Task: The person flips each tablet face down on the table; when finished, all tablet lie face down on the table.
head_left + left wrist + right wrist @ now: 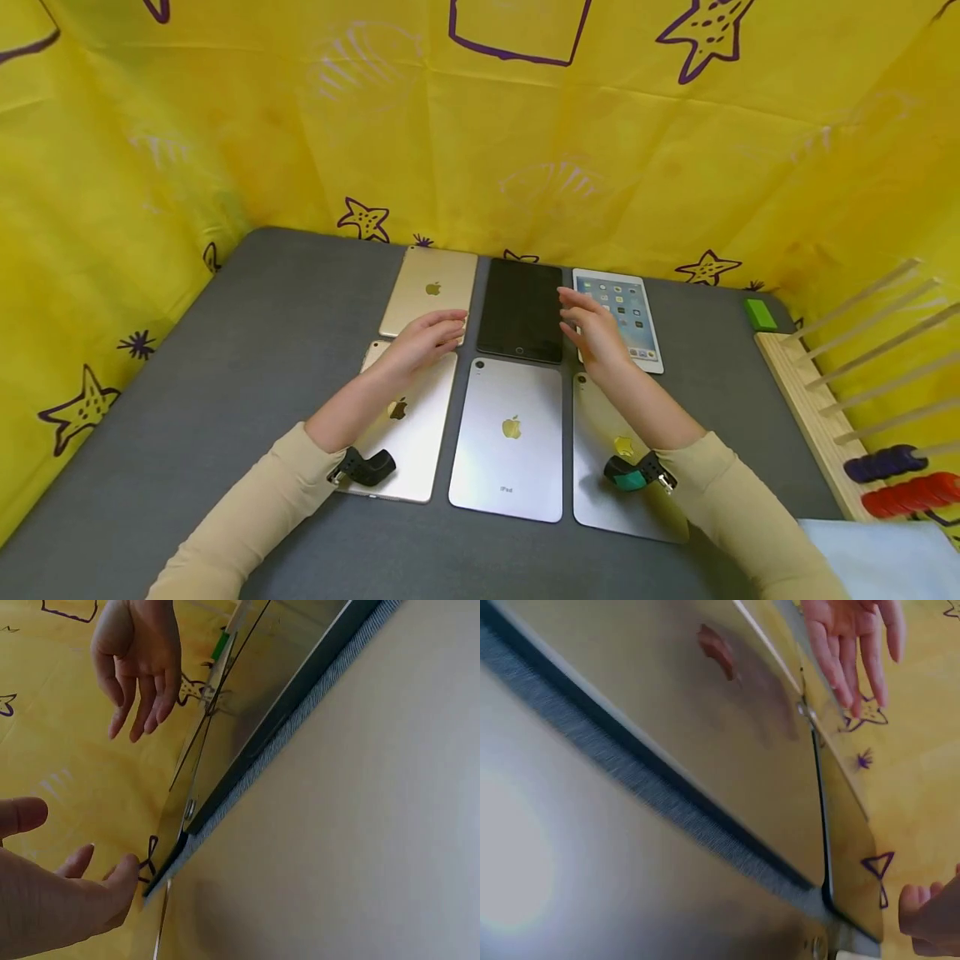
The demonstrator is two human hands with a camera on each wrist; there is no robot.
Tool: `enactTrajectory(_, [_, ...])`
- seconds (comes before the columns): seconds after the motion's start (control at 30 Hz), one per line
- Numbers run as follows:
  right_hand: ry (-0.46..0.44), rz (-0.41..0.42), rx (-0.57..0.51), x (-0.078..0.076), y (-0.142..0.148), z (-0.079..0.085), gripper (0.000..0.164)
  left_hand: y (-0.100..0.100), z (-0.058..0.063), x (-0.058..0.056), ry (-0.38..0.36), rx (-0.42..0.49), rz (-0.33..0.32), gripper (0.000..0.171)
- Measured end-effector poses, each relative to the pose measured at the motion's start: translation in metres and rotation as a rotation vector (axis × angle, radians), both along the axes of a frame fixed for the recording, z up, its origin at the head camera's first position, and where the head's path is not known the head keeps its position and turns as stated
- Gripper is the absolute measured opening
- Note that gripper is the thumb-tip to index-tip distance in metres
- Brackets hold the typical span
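Several tablets lie flat in two rows of three. The back row has a gold-backed tablet (429, 279), a dark-screened tablet (520, 308) and a white tablet (626, 310) whose screen shows app icons. In front, a gold-logo tablet (412, 446) is on the left, a silver tablet (506, 467) in the middle and another silver tablet (596, 504) on the right, each back up. My left hand (423, 343) hovers by the two left tablets, fingers loosely bent. Facing it, my right hand (596, 329) hovers near the white tablet. The wrist views show both hands holding nothing.
A wooden rack (813, 417) with upright rods stands at the right, with dark blue and red rings (911, 493) on it. Near it are a green block (761, 315) and a light blue cloth (885, 554). Yellow patterned fabric (480, 150) hangs behind the grey table (217, 375).
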State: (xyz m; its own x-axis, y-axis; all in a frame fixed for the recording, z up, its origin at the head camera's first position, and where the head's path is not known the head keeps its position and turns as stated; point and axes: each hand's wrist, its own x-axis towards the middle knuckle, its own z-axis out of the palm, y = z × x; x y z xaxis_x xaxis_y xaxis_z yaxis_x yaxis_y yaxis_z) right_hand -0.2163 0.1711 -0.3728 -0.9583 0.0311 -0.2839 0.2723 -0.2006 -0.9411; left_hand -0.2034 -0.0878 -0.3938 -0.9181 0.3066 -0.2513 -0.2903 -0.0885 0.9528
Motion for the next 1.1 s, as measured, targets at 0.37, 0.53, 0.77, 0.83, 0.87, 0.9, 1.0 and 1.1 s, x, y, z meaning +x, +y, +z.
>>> enactTrajectory(0.37, [-0.104, 0.153, 0.082, 0.011, 0.009, -0.009, 0.06, 0.023, -0.003, 0.001, -0.081, -0.011, -0.102, 0.057])
enactTrajectory(0.53, [-0.127, 0.166, 0.07, 0.012, 0.007, -0.013, 0.064, 0.025, -0.006, -0.001, -0.095, -0.002, -0.088, 0.059])
enactTrajectory(0.77, [-0.139, 0.156, 0.068, 0.014, 0.004, -0.016, 0.066, 0.024, -0.009, -0.004, -0.112, -0.004, -0.073, 0.058])
enactTrajectory(0.83, [-0.142, 0.156, 0.073, 0.014, 0.004, -0.016, 0.067, 0.023, -0.009, -0.005, -0.123, 0.003, -0.052, 0.057])
enactTrajectory(0.87, [-0.142, 0.16, 0.077, 0.014, 0.003, -0.016, 0.067, 0.023, -0.01, -0.006, -0.131, 0.008, -0.042, 0.056])
enactTrajectory(0.9, [-0.144, 0.162, 0.078, 0.014, 0.003, -0.017, 0.067, 0.023, -0.01, -0.006, -0.14, 0.012, -0.033, 0.055])
enactTrajectory(1.0, [-0.143, 0.172, 0.081, 0.013, 0.004, -0.017, 0.067, 0.024, -0.008, -0.007, -0.164, 0.03, -0.025, 0.058])
enactTrajectory(1.1, [-0.142, 0.178, 0.082, 0.012, 0.005, -0.017, 0.068, 0.027, -0.006, -0.008, -0.193, 0.06, -0.002, 0.062])
